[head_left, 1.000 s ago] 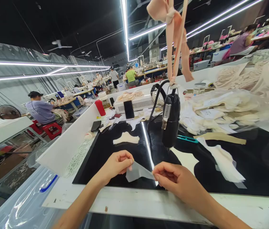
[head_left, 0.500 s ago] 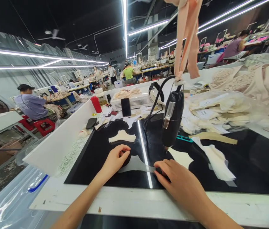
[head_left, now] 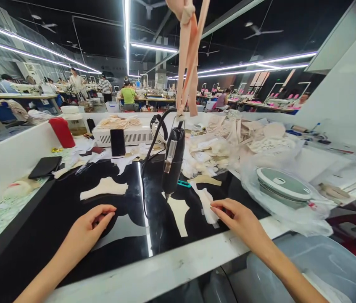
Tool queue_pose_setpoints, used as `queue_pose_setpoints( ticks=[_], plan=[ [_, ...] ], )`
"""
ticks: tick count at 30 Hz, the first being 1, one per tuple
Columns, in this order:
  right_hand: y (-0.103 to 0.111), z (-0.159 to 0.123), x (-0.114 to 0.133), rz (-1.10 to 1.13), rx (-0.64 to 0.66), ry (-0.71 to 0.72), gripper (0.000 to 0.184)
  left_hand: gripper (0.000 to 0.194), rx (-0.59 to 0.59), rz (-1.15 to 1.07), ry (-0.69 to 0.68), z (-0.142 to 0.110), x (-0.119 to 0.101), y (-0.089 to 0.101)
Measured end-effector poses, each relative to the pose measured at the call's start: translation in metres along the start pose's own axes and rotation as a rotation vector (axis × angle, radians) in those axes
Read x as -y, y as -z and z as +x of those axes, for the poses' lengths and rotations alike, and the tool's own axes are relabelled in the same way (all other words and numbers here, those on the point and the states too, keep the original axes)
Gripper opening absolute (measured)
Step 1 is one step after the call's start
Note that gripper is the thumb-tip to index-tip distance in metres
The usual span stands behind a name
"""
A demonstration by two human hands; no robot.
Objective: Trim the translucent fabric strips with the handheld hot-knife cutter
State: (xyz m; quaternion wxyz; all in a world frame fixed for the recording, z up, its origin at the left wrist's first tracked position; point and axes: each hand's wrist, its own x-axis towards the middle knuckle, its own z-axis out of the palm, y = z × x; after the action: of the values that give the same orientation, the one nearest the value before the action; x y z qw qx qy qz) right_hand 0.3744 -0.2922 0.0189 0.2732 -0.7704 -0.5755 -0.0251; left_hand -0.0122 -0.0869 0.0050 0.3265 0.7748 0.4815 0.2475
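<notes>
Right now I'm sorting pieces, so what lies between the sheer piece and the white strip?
Head view: a cream piece lies on the black mat between the sheer piece and the white strip.

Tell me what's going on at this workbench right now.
A person's bare right hand is at the white fabric strip on the black work surface. The left hand hovers by a sheer, translucent piece lying flat. Between the hands, a black handheld tool hangs from peach fabric ties, its tip near a cream cutout. Another cream piece lies farther left.
</notes>
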Motion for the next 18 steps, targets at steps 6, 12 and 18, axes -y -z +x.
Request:
queue_pose_setpoints(
  ticks=[6,12,18],
  plan=[
    [-0.017,0.017,0.008,-0.072,-0.087,0.030,0.033,0.052,0.006,0.046,-0.008,0.001,0.005,-0.001],
    [-0.045,0.043,0.017,-0.159,-0.177,0.079,0.032,0.049,-0.024,0.046,-0.040,0.000,0.003,-0.002],
    [-0.047,0.047,0.011,-0.049,-0.164,0.033,0.022,0.049,-0.015,0.046,-0.045,0.000,0.001,-0.002]
  ],
)
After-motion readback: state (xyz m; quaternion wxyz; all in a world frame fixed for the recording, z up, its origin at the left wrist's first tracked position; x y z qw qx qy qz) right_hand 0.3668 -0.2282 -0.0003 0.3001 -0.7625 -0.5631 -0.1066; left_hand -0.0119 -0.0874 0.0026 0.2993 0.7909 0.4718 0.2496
